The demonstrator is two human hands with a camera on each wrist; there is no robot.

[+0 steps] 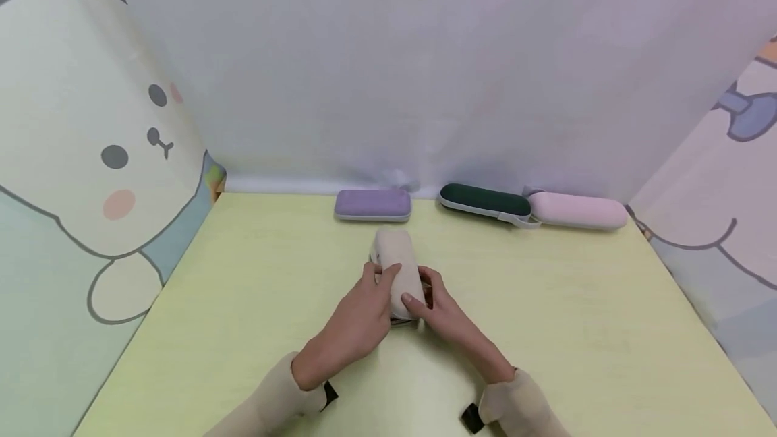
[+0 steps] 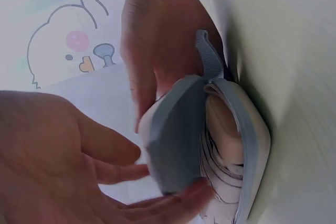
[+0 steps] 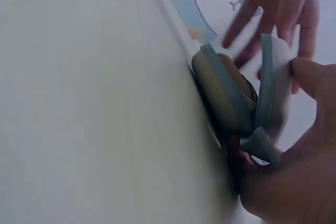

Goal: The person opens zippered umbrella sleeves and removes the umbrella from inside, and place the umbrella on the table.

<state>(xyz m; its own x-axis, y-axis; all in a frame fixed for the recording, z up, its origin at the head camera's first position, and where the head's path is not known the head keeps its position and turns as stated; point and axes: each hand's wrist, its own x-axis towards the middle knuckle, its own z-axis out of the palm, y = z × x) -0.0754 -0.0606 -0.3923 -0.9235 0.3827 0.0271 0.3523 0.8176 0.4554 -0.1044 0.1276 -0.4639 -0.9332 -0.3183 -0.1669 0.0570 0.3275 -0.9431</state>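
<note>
An off-white zip case stands part open on the table, its long end pointing away from me. In the left wrist view its grey-edged lid is raised, showing a beige rounded object and a pale lining with dark lines. My right hand grips the near right end, thumb on the lid and fingers around the side. My left hand is at the left side, its fairly straight fingers spread around the lid edge. A grey strap loop hangs at the end by my right hand.
Along the back edge lie a purple case, a dark green case with a grey strap, and a pink case touching the green one. A pale curtain hangs behind the yellow-green table. Cartoon-printed panels stand at both sides.
</note>
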